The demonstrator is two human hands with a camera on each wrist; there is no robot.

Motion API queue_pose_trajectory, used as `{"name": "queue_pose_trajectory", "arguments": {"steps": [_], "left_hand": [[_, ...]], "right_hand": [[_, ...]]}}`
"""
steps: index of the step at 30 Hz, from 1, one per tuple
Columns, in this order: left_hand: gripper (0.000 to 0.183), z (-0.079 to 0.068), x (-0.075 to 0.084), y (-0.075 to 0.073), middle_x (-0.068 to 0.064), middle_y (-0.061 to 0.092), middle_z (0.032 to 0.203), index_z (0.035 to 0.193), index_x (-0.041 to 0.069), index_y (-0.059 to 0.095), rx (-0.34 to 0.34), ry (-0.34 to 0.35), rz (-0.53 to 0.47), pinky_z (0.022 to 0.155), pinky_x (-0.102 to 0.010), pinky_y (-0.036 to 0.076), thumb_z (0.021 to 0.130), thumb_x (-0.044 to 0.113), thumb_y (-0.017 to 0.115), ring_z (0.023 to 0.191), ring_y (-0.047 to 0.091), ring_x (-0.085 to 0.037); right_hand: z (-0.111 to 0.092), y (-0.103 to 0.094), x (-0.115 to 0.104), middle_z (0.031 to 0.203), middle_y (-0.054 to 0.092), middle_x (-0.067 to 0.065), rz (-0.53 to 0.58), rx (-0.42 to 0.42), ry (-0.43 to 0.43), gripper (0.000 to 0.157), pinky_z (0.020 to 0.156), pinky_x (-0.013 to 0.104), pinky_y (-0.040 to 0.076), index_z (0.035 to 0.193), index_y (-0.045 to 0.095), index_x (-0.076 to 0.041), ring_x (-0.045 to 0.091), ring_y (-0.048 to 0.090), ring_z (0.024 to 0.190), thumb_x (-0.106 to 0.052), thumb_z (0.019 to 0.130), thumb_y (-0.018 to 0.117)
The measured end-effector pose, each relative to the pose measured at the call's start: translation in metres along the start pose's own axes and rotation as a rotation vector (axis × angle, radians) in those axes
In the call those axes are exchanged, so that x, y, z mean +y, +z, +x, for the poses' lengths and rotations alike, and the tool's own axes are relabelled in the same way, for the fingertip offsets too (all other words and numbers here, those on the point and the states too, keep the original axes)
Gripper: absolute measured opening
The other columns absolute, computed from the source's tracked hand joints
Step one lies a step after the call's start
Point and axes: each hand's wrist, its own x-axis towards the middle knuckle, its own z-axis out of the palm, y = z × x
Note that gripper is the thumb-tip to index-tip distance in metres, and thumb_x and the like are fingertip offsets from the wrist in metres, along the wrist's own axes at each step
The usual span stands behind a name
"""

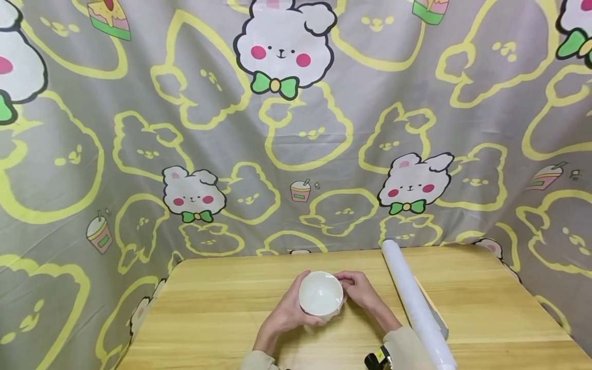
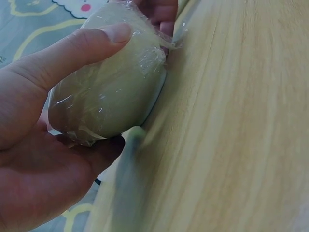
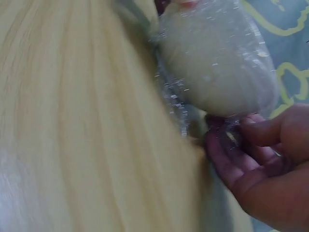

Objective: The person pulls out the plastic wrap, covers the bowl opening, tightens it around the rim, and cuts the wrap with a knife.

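Note:
A small white bowl (image 1: 321, 294) wrapped in clear cling film (image 3: 231, 48) is held over the table, its mouth toward the head camera. My left hand (image 1: 288, 310) grips the bowl's left side, the thumb pressed along the film-covered outside in the left wrist view. At the bowl's right side, my right hand (image 1: 362, 292) pinches a loose edge of the film between thumb and fingers. Crinkled film bunches along the rim and hangs off near the right fingertips in the right wrist view.
On the wooden table (image 1: 222, 298), a long white roll (image 1: 413, 298) lies slantwise beside my right forearm. A flat thing with a grey edge (image 1: 441, 325) sticks out from behind it. A black and yellow object (image 1: 378, 358) is by the right sleeve. Patterned curtain (image 1: 296, 154) surrounds the table's back and sides.

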Motion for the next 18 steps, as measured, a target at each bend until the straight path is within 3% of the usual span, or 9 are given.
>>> {"name": "queue_pose_trajectory", "arguments": {"steps": [3, 6, 9, 14, 18], "left_hand": [[0.123, -0.001, -0.001, 0.000, -0.023, 0.046, 0.148, 0.157, -0.005, 0.022, -0.001, -0.007, -0.014, 0.114, -0.062, 0.035, 0.060, 0.003, 0.096, 0.132, 0.050, -0.042], [0.123, -0.001, -0.003, 0.001, -0.021, 0.047, 0.149, 0.158, -0.002, 0.023, 0.001, -0.016, -0.015, 0.114, -0.060, 0.035, 0.060, 0.003, 0.097, 0.132, 0.050, -0.039], [0.123, 0.000, -0.004, 0.002, -0.020, 0.047, 0.149, 0.158, -0.002, 0.023, -0.001, -0.016, -0.022, 0.114, -0.060, 0.035, 0.060, 0.004, 0.097, 0.132, 0.050, -0.039], [0.123, 0.000, -0.004, 0.001, -0.020, 0.047, 0.149, 0.158, -0.002, 0.023, 0.003, -0.014, -0.017, 0.115, -0.061, 0.034, 0.060, 0.004, 0.097, 0.132, 0.050, -0.039], [0.123, 0.000, -0.003, -0.001, -0.020, 0.047, 0.149, 0.158, -0.002, 0.023, 0.007, -0.013, -0.005, 0.115, -0.060, 0.034, 0.060, 0.005, 0.097, 0.133, 0.050, -0.039]], "right_hand": [[-0.006, -0.001, -0.004, 0.106, 0.074, 0.020, -0.036, 0.043, -0.020, 0.020, 0.079, 0.022, 0.056, 0.111, 0.072, 0.010, 0.024, 0.069, 0.096, 0.010, 0.094, 0.061], [-0.013, -0.001, -0.008, 0.103, 0.074, 0.014, -0.087, 0.170, -0.004, 0.017, 0.081, 0.023, 0.056, 0.106, 0.074, 0.003, 0.025, 0.069, 0.096, 0.008, 0.092, 0.066], [-0.022, -0.001, -0.014, 0.093, 0.072, 0.009, -0.070, 0.236, 0.084, 0.011, 0.072, 0.026, 0.058, 0.104, 0.073, 0.002, 0.021, 0.068, 0.085, 0.000, 0.094, 0.067], [-0.035, -0.003, -0.021, 0.086, 0.070, 0.010, 0.168, 0.106, 0.245, 0.029, 0.064, 0.035, 0.063, 0.121, 0.059, 0.011, 0.021, 0.069, 0.073, -0.011, 0.103, 0.060], [-0.036, -0.008, -0.023, 0.086, 0.071, 0.008, 0.348, 0.038, 0.262, 0.037, 0.068, 0.033, 0.063, 0.129, 0.053, 0.014, 0.016, 0.068, 0.073, -0.009, 0.101, 0.063]]}}
